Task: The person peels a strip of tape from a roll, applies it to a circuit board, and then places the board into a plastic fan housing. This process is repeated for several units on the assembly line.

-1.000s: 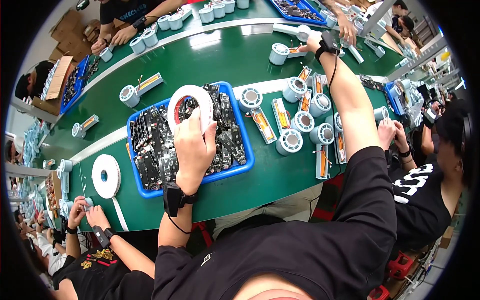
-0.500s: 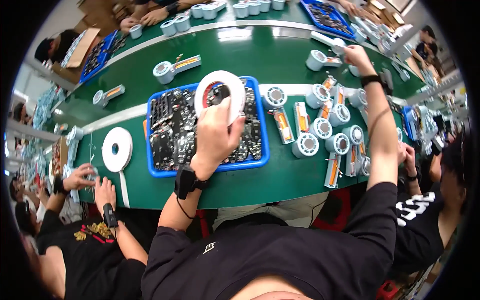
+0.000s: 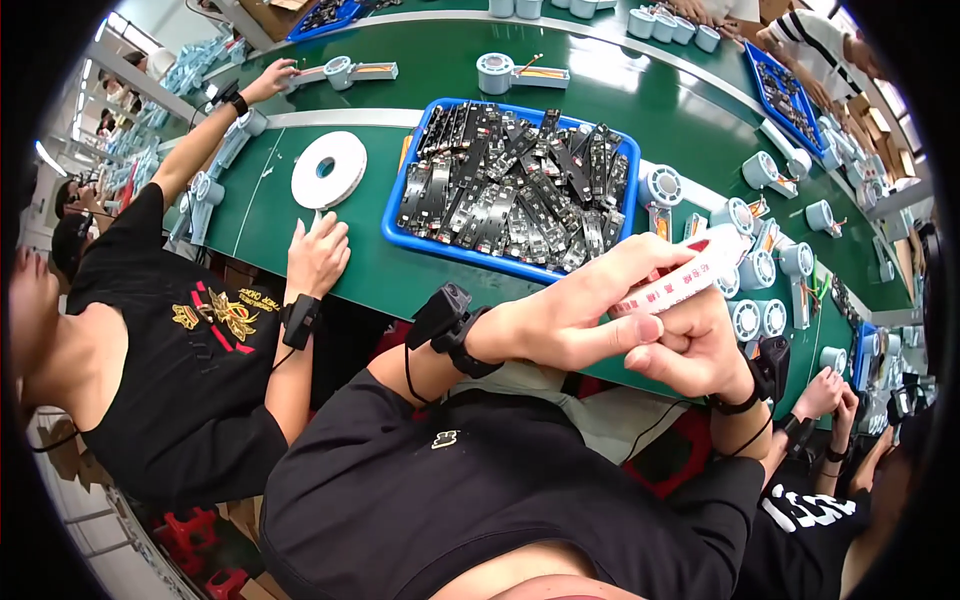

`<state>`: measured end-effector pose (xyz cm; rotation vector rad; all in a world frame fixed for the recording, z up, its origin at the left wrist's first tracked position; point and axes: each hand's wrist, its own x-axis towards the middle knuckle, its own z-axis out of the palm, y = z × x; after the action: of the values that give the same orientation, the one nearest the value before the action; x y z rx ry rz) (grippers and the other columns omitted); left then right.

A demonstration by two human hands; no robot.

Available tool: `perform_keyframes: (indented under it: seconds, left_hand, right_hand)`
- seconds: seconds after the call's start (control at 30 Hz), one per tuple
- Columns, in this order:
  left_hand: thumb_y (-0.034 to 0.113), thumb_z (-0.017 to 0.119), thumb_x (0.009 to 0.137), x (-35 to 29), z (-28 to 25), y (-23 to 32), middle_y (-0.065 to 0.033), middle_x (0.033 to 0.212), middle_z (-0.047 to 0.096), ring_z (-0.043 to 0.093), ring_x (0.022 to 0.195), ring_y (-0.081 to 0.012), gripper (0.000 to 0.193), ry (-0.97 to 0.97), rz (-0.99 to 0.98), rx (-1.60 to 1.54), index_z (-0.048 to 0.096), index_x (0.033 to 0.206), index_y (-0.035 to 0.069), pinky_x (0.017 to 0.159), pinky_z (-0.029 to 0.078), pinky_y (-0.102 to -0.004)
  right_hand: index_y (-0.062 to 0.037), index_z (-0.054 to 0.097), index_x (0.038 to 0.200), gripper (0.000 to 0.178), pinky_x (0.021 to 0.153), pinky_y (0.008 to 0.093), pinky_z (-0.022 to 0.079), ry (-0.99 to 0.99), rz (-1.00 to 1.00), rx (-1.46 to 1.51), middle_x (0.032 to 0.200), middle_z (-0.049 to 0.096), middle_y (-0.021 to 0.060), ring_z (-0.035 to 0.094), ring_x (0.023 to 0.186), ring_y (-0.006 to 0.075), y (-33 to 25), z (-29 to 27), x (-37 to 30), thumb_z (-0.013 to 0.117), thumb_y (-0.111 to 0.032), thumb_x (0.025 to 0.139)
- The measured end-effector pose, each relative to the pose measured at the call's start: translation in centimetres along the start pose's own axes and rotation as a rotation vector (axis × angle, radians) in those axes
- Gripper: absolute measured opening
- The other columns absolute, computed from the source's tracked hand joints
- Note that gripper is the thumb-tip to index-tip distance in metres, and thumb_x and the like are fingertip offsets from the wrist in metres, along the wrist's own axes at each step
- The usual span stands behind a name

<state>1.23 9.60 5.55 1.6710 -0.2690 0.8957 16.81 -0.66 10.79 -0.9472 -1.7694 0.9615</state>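
A roll of white tape (image 3: 672, 284) with red print on its edge is in my left hand (image 3: 580, 300), tilted so its side band faces me. My left fingers go over the roll and the thumb lies along its near side. Close against it is my right hand (image 3: 690, 345), its fingers curled in and its thumb pointing towards the left thumb. Whatever those curled fingers pinch is hidden. Just beyond both hands stands a blue tray (image 3: 460, 256) filled with black strip-shaped parts (image 3: 510, 190).
Light-blue round housings (image 3: 757, 270) with handles crowd the table on the right. Another white tape roll (image 3: 347, 182) lies at left, beside a co-worker's hand (image 3: 318, 255). That person's other arm (image 3: 195, 155) reaches to a housing (image 3: 340, 73) farther back. More co-workers sit at right.
My right hand has come back from the far right housings to the tape roll. My left hand has brought the roll from above the tray to the right and nearer me. The view has turned left.
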Motion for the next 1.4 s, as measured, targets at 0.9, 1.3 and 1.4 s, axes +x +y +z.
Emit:
perform_keyframes:
  seconds: [0.9,1.3,1.4]
  left_hand:
    - [0.016,0.067,0.082,-2.6,1.0,-2.2,-0.0254,0.113,0.058,0.057,0.107,-0.0418,0.065,0.043,-0.063,0.722,0.040,0.134,-0.011,0.104,0.034,-0.0500]
    - [0.028,0.077,0.077,0.6,-2.5,-1.9,-0.0172,0.091,0.067,0.066,0.081,-0.0365,0.041,-0.048,-0.201,0.812,0.063,0.105,0.001,0.073,0.053,-0.0422]
    - [0.026,0.078,0.077,1.7,-3.0,-3.3,-0.0170,0.090,0.068,0.066,0.080,-0.0373,0.038,-0.056,-0.152,0.892,0.063,0.102,0.001,0.076,0.052,-0.0430]
  right_hand:
    - [0.0012,0.064,0.100,0.020,0.100,0.0445,0.044,0.847,0.022,-0.840,0.117,0.062,0.0194,0.057,0.114,0.0354,2.9,6.4,-2.7,0.073,0.002,0.083]
    - [-0.0034,0.054,0.089,0.025,0.075,0.0283,0.045,0.892,-0.031,-0.562,0.088,0.062,0.0090,0.057,0.077,0.0193,4.4,3.5,-2.0,0.075,0.007,0.081]
    - [-0.0022,0.057,0.091,0.021,0.065,0.0253,0.044,0.972,0.134,-0.540,0.083,0.062,0.0063,0.053,0.067,0.0132,3.0,2.7,-1.2,0.074,0.006,0.081]
